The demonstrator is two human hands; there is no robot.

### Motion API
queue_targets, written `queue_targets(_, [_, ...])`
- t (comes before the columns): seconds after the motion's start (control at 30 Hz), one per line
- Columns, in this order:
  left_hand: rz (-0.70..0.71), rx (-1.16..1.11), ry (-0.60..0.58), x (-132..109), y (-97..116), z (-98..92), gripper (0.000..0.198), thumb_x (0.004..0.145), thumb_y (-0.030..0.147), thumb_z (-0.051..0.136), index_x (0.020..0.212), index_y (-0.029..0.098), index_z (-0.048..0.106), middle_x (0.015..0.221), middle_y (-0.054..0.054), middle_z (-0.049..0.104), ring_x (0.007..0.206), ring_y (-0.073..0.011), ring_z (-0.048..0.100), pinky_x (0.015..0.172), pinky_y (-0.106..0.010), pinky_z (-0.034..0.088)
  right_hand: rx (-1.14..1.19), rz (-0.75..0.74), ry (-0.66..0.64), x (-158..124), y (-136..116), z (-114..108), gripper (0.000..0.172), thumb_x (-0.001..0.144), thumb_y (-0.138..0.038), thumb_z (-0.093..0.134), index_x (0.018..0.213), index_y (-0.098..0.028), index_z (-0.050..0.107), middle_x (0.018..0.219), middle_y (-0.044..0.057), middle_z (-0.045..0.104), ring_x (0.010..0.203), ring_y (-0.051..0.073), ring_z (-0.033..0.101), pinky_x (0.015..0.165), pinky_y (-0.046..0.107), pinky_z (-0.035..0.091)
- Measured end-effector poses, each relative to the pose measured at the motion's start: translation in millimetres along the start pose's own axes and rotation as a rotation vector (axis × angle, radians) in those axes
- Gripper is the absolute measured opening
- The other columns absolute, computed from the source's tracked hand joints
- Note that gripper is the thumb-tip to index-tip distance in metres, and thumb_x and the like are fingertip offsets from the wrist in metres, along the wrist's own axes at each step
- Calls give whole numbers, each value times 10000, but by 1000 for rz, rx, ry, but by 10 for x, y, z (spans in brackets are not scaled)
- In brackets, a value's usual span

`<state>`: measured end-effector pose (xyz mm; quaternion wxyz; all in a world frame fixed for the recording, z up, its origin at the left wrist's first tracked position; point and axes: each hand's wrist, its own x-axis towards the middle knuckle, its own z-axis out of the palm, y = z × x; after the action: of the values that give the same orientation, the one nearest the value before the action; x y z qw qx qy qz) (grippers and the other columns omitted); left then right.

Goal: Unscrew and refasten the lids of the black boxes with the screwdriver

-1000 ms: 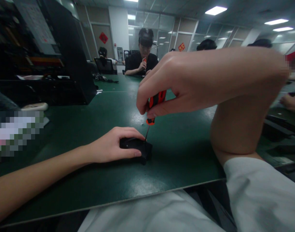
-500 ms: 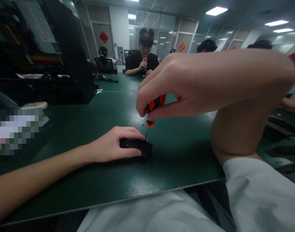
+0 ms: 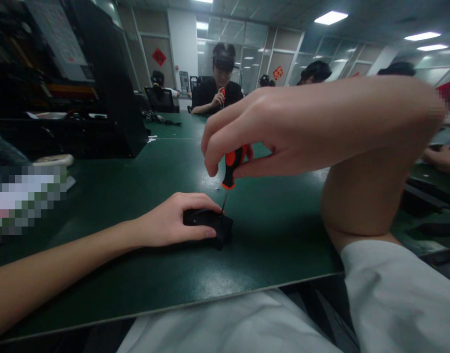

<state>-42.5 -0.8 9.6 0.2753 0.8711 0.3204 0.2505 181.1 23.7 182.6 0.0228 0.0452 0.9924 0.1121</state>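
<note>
A small black plastic piece, its exact kind unclear, lies on the green table. My left hand grips it from the left, thumb on the near side and fingers over the far side. Above it, my right hand holds an orange and black screwdriver by the handle, between the thumb and the fingers. The screwdriver stands nearly upright, leaning slightly right at the top. Its thin shaft comes down onto the top of the black piece beside my left fingertips; the tip itself is too small to make out.
A black shelf unit stands at the back left, with a pale rounded object near it. Across the table a person holds another screwdriver. Cables lie farther back. Dark parts are at the right.
The fingers of my right hand have opened a little and shifted round the screwdriver handle, which now shows more and has turned. My left hand and the black piece have stayed in place.
</note>
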Motion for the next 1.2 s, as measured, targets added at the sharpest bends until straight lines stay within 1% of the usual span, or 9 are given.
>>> queue_targets(0.07, [-2, 1, 0, -1, -2, 0, 363, 883, 409, 741, 1176, 198, 703, 1132, -49, 733, 1015, -228, 679, 894, -307, 516, -15, -19, 13, 4, 2, 1, 224, 950, -261, 622, 1164, -220, 671, 1180, -24, 629, 989, 95, 572, 807, 211, 430])
queue_targets(0.2, [-11, 4, 1, -4, 0, 3, 372, 879, 407, 744, 1180, 192, 698, 1152, -52, 733, 1046, -235, 674, 916, -314, 510, -16, 39, 26, 3, -15, -7, 232, 985, -354, 575, 1111, -192, 682, 1037, -27, 648, 838, 59, 558, 693, 196, 402])
queue_targets(0.37, [-26, 12, -3, -3, 4, 3, 374, 879, 422, 738, 1174, 195, 700, 1136, -57, 738, 1022, -240, 678, 902, -331, 518, -50, -5, 23, -7, -54, -24, 238, 966, -303, 600, 1171, -205, 669, 1167, -42, 621, 962, 70, 545, 810, 210, 406])
queue_targets(0.53, [-8, 21, -5, -4, -7, 1, 360, 886, 414, 730, 1168, 193, 702, 1153, -63, 736, 1045, -246, 675, 920, -338, 512, -24, 51, 22, 0, -48, -17, 214, 997, -349, 553, 1073, -195, 681, 999, -26, 642, 811, 63, 537, 692, 209, 394])
queue_targets(0.7, [-12, 17, -4, -13, -19, 6, 358, 888, 420, 732, 1169, 199, 697, 1133, -53, 738, 1023, -237, 681, 891, -316, 513, -36, 0, 14, -16, -41, -21, 231, 960, -264, 592, 1177, -239, 667, 1179, -35, 625, 961, 88, 563, 800, 224, 423])
queue_targets(0.8, [-7, 16, 0, -12, -10, 5, 359, 887, 411, 736, 1172, 197, 697, 1139, -49, 736, 1029, -234, 679, 897, -310, 508, -33, 53, 34, -14, -57, -16, 261, 972, -380, 588, 1165, -223, 667, 1111, -29, 647, 891, 82, 560, 746, 228, 413])
queue_targets(0.9, [-5, 16, 2, -4, 0, 2, 355, 884, 405, 738, 1167, 193, 701, 1139, -50, 738, 1023, -233, 680, 894, -309, 508, -12, 60, 13, 1, -60, -7, 218, 997, -353, 553, 1104, -212, 680, 1041, -35, 658, 850, 75, 564, 721, 222, 410])
queue_targets(1.07, [-24, 17, -1, 1, -7, 2, 362, 880, 407, 742, 1169, 193, 702, 1124, -54, 739, 1021, -240, 678, 892, -318, 508, -22, -12, 6, 14, -56, -4, 267, 963, -266, 612, 1224, -219, 640, 1200, -25, 634, 988, 100, 579, 801, 222, 427])
queue_targets(1.2, [-19, 13, -5, -4, -9, -1, 368, 883, 412, 742, 1175, 192, 699, 1134, -50, 734, 1026, -236, 674, 896, -312, 499, -43, 58, 37, 18, -81, -14, 252, 973, -357, 604, 1186, -231, 650, 1037, -56, 658, 818, 53, 566, 677, 203, 403])
